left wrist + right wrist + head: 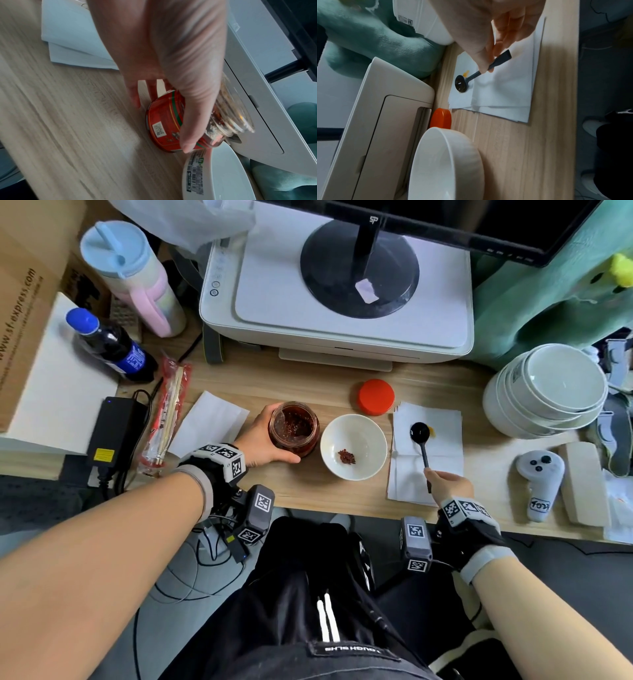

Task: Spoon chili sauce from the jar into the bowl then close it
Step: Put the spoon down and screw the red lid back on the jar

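The right hand (449, 485) pinches the handle of a black spoon (422, 441) between thumb and fingertips, near the handle's end. The spoon's round head rests on a folded white napkin (442, 470) that lies toward the front edge of the desk (342, 498), with a small yellow stain just beside the head. The left hand (260, 440) wraps the open jar (294, 429), thumb curled across its red label on the near side and the other fingers round the far side. The jar stands upright on the desk, its mouth uncovered and dark red chili sauce showing inside. Just right of the jar sits the white bowl (354, 447), with a small dab of sauce on its floor; whether jar and bowl touch cannot be told. The red lid (376, 396) lies flat on the desk behind the bowl, near the front of a white printer (335, 313). A stack of white bowls (548, 392) stands toward the right edge, and a white controller (541, 484) lies near the front right.
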Demonstrator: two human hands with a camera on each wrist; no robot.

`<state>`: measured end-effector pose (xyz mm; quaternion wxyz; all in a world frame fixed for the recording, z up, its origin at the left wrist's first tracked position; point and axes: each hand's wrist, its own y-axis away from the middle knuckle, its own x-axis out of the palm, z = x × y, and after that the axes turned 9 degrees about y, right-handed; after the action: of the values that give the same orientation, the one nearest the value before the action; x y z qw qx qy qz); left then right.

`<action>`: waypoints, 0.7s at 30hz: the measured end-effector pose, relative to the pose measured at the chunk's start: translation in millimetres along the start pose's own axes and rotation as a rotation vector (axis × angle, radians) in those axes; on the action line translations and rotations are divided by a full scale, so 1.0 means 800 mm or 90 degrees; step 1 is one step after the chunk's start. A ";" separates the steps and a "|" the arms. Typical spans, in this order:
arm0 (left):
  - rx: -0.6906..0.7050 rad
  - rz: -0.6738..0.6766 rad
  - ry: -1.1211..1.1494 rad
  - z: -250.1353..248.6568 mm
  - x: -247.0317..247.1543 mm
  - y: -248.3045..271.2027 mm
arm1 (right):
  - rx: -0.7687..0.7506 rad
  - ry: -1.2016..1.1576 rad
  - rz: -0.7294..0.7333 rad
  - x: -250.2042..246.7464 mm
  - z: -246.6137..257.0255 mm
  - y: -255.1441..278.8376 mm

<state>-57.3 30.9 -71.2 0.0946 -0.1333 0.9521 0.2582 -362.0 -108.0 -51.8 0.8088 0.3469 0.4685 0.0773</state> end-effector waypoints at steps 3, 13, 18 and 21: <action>-0.010 -0.001 0.003 0.000 0.000 0.000 | -0.008 -0.007 -0.015 0.000 0.001 -0.002; -0.011 0.001 0.001 -0.005 -0.002 0.001 | -0.230 0.026 -0.075 -0.010 0.064 -0.005; -0.018 0.020 -0.007 -0.014 -0.005 0.000 | -0.400 0.264 0.006 -0.009 0.124 -0.016; -0.029 0.036 -0.001 -0.015 -0.005 -0.002 | -0.425 0.348 0.021 0.002 0.149 -0.032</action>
<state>-54.6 24.4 -60.9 0.0851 -0.1082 0.9492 0.2829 -269.7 -184.7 -30.7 0.7217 0.0403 0.6089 0.3268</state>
